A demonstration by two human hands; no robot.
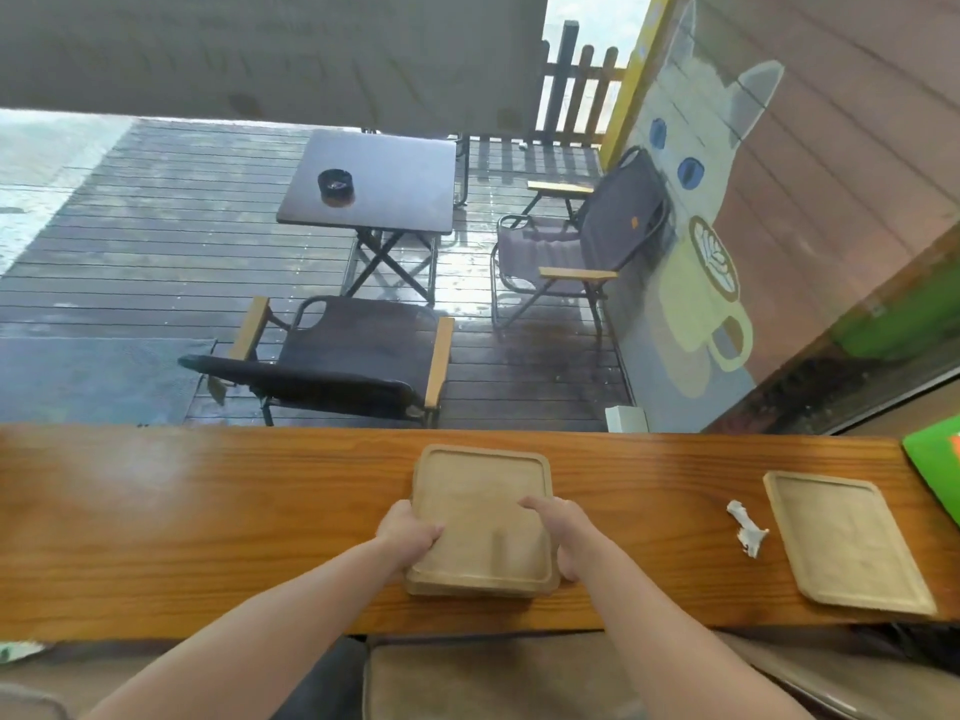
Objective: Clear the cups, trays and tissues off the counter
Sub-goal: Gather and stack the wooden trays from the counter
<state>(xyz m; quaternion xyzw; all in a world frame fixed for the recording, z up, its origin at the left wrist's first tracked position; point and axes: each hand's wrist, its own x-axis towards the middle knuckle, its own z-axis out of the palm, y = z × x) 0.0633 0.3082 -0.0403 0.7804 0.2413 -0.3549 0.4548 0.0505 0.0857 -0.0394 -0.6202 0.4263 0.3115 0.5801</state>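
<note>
A light wooden tray (480, 504) lies in the middle of the long wooden counter (208, 522); a second edge shows beneath its near side, so it seems to rest on another tray. My left hand (408, 532) grips its left edge and my right hand (558, 532) grips its right edge, thumb on the tray's surface. Another wooden tray (844, 545), with nothing on it, sits on the counter to the right. Between the two trays lies a crumpled white tissue (747, 527). No cups are in view.
A green object (935, 467) sits at the counter's far right end. Beyond the counter is a wet deck with a dark folding table (371, 181) holding an ashtray (336, 185), and two folding chairs. A cushioned seat (493, 683) is below the counter's near edge.
</note>
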